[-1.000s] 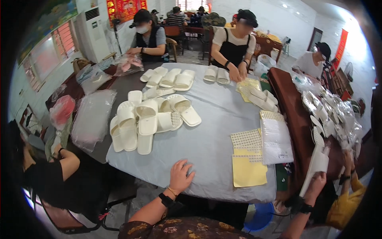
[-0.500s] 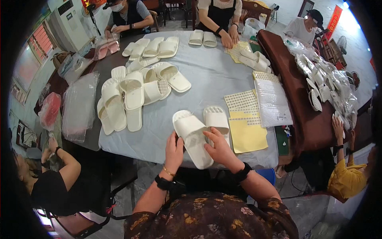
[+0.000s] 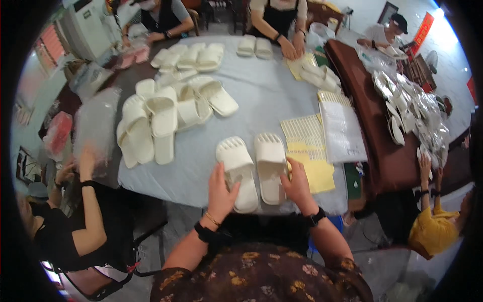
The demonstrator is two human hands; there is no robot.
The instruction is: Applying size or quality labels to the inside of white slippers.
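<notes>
Slippers, cream-white, one pair: a left slipper (image 3: 237, 171) and a right slipper (image 3: 270, 166) are laid side by side, just apart, at the near edge of a round table (image 3: 261, 100) covered in pale grey cloth.

Head view. The left hand (image 3: 223, 194) is laid flat over the heel end of the left slipper, fingers extended and spread, nothing clasped. The right hand (image 3: 298, 183) is set against the outer side of the right slipper, fingers loosely curled along its edge; whether the sole is actually pinched cannot be told.

Risk, as judged: both heels lie close to the table rim, so a pull toward the body could tip one off; a sideways push by the right hand could ruffle the yellow sheets (image 3: 314, 168) touching that slipper.

Appearance: thick moulded soles, broad closed straps, ridged toe ends, matt surface, no marks discernible.

Also listed: a heap of like slippers (image 3: 156, 121) well apart at far left; a stack of white papers (image 3: 342, 131) beside the yellow sheets; other people seated around the table.
</notes>
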